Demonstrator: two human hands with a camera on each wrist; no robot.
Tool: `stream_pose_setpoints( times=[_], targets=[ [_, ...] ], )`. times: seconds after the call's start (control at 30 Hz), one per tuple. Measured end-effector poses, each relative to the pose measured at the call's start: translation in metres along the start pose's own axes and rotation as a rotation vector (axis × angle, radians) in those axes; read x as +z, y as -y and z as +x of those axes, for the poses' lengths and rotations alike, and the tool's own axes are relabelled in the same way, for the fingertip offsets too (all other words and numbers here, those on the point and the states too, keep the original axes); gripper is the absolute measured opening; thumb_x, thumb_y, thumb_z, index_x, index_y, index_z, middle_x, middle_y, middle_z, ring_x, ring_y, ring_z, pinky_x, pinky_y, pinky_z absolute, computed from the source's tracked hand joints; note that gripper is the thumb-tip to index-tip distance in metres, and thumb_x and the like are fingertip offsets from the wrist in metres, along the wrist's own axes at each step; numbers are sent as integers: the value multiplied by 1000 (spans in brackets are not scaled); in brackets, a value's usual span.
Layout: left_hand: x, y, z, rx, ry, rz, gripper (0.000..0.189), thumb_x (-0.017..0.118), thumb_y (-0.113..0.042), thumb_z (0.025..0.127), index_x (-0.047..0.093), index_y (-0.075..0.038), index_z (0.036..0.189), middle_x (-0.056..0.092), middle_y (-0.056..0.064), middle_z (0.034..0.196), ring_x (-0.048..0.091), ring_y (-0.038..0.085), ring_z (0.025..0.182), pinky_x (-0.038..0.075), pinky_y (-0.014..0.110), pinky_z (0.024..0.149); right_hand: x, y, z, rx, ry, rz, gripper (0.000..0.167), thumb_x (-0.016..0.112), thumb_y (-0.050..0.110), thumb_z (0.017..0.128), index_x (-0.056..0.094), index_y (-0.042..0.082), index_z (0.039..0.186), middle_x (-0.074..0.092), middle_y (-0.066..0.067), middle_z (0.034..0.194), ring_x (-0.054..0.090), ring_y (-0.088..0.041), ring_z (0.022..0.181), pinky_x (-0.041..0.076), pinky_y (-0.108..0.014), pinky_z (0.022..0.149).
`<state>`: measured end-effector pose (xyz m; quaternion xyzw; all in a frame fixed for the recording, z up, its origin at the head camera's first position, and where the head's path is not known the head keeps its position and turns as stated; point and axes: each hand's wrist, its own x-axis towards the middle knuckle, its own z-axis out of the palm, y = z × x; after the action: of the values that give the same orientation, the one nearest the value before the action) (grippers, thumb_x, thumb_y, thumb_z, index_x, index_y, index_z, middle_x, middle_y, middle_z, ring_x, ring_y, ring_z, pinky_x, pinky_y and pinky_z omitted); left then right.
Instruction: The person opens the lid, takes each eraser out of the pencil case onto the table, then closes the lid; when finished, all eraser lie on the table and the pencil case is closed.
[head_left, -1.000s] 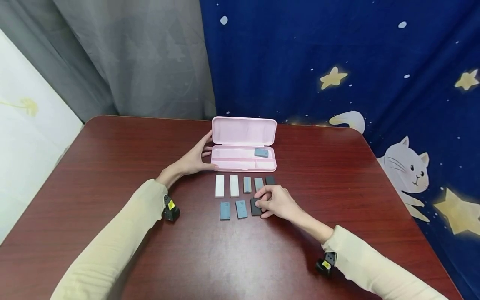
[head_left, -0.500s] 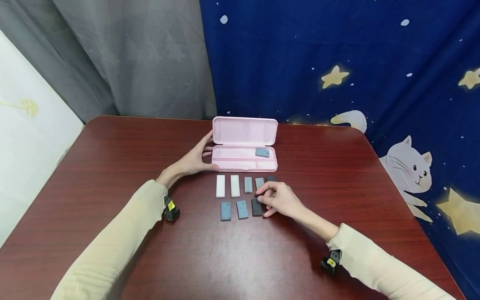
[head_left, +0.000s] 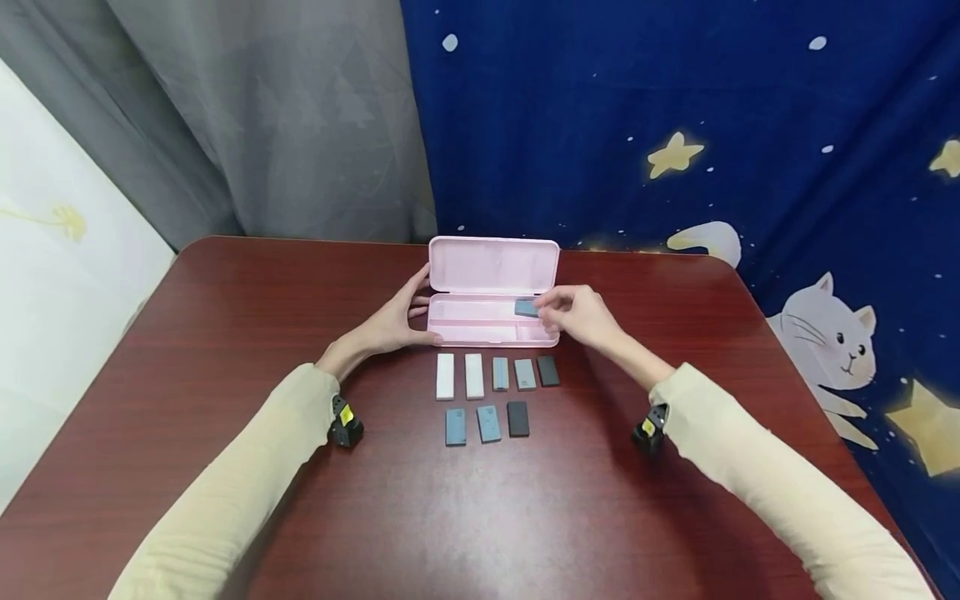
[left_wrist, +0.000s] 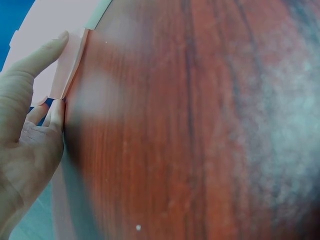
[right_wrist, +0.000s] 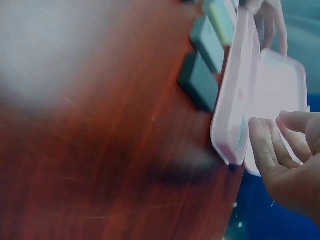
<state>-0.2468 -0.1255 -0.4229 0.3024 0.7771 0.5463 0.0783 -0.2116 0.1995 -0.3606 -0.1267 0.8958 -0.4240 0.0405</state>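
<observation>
An open pink pencil case (head_left: 472,333) stands near the table's far side with its lid (head_left: 495,265) raised. My left hand (head_left: 393,323) holds its left end, thumb at the front corner and fingers along the side. A blue-grey block (head_left: 526,307), like an eraser, lies in the back compartment at the right. My right hand (head_left: 581,315) is over the case's right end, fingertips at this block. In the right wrist view the block (right_wrist: 240,133) shows partly beneath my right hand (right_wrist: 287,150), whose thumb and fingers stand slightly apart.
In front of the case, the nearer row has blue-grey blocks (head_left: 455,427) and a black block (head_left: 517,419). Closer to the case are white blocks (head_left: 446,377), greyish blocks (head_left: 525,374) and another black block (head_left: 548,371). A curtain (head_left: 540,125) hangs behind the table.
My right hand has moved from the near black block up to the block in the case, leaving the black block on the table. My left hand stays on the case.
</observation>
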Motion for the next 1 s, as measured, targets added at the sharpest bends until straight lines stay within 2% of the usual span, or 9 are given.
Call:
stream_pose_setpoints(
  times=[0.13, 0.27, 0.43, 0.53, 0.67, 0.83, 1.0],
  targets=[
    [2, 2, -3, 1, -9, 4, 116, 82, 2, 74, 1, -12, 156, 23, 20, 151, 41, 39, 127, 33, 48, 108, 2, -5, 17, 21, -10, -27, 18, 67, 7, 90, 73, -1, 104, 72, -14, 92, 70, -27, 77, 54, -24, 68],
    [3, 3, -8, -18, -16, 8, 116, 82, 2, 73, 1, -12, 156, 23, 20, 151, 41, 38, 127, 33, 46, 108, 9, -8, 26, 18, -13, -96, 17, 67, 9, 89, 74, 1, 103, 71, -13, 100, 69, -22, 80, 55, -29, 71],
    [1, 2, -8, -28, -27, 0, 116, 82, 1, 74, 2, -15, 156, 23, 19, 152, 41, 37, 127, 33, 46, 108, 14, -7, 34, -91, -37, -252, 15, 66, 2, 87, 75, 1, 98, 72, -12, 97, 66, -21, 82, 54, -35, 74],
    [-1, -1, -6, -24, -23, -1, 116, 82, 2, 73, 2, -15, 156, 23, 19, 152, 41, 37, 127, 33, 47, 108, 14, -9, 38, -154, -7, -356, 14, 65, -1, 88, 74, -1, 99, 70, -13, 96, 64, -22, 86, 53, -36, 78],
    [0, -7, -3, -11, -11, 2, 116, 82, 4, 72, 1, -10, 155, 23, 22, 151, 41, 40, 127, 33, 49, 108, 15, -12, 41, -185, 40, -437, 15, 68, 1, 88, 74, -2, 102, 67, -14, 97, 61, -24, 90, 51, -37, 81],
    [1, -7, -1, -4, -6, 10, 116, 82, 5, 72, 1, -9, 155, 24, 23, 151, 41, 40, 127, 33, 49, 108, 16, -13, 43, -186, 75, -460, 19, 72, 2, 85, 72, -3, 103, 64, -16, 93, 58, -26, 89, 50, -38, 81],
    [2, -1, 1, -7, -5, 16, 117, 82, 4, 72, 1, -11, 156, 24, 21, 151, 42, 38, 127, 34, 47, 108, 16, -10, 44, -184, 84, -424, 18, 74, -3, 81, 71, -4, 98, 65, -16, 89, 59, -27, 86, 49, -38, 81]
  ],
)
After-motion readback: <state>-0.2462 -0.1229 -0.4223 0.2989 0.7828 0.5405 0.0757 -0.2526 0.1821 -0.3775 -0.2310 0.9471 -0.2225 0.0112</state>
